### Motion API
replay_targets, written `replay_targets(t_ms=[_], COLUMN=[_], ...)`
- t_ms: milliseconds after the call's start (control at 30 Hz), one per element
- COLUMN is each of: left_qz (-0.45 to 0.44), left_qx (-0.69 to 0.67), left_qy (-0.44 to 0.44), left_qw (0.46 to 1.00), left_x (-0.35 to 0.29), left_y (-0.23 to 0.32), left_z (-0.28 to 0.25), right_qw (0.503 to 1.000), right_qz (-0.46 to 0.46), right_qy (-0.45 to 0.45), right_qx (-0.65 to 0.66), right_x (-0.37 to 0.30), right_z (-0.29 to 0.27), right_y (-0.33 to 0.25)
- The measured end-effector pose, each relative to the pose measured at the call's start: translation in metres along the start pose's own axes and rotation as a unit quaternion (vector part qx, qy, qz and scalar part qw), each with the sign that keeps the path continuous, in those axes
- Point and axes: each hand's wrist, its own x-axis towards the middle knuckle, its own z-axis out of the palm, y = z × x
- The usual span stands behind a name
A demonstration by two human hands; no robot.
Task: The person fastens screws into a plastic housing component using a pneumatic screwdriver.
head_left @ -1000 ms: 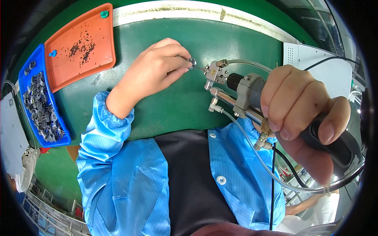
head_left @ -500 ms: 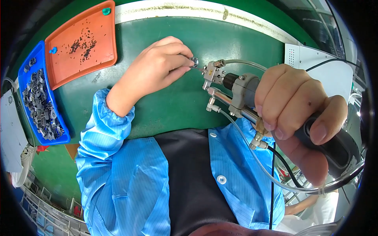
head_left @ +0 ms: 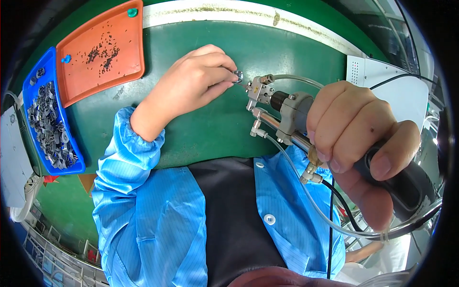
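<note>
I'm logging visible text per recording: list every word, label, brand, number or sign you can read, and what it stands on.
No text is readable.
Yellow mark on the metal tool head: too small to read.
Pale mark on the black handle: too blurred to read.
Dark marks on the white panel at the picture's left edge: too small to read.

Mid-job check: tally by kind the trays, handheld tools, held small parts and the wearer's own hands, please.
Trays, orange tray and blue tray: 2
Handheld tool: 1
Held small part: 1
Left hand and right hand: 2
Total: 6
</note>
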Motion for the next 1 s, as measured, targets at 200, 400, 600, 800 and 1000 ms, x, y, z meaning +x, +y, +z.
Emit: replay_targets(t_ms=[200,400,600,800,1000], left_qz=[0.027,0.011,0.040,0.024,0.039], left_qx=[-0.011,0.000,-0.003,0.007,0.008], left_qy=[0.003,0.008,-0.004,0.005,0.010], left_qw=[1.000,1.000,0.999,1.000,0.999], left_x=[0.010,0.000,0.010,-0.008,0.001], left_y=[0.001,-0.001,0.003,-0.003,0.000], left_z=[0.002,0.002,0.004,0.000,-0.002], right_qw=[0.997,0.996,0.996,0.997,0.993], right_qz=[0.036,0.059,0.031,-0.046,-0.063], right_qy=[-0.053,-0.055,0.017,-0.005,0.046], right_qx=[-0.053,-0.028,-0.083,-0.060,-0.092], right_x=[0.010,0.016,0.011,0.013,0.007], right_z=[-0.002,0.002,0.017,-0.005,-0.008], right_y=[-0.012,0.005,-0.010,-0.069,-0.086])
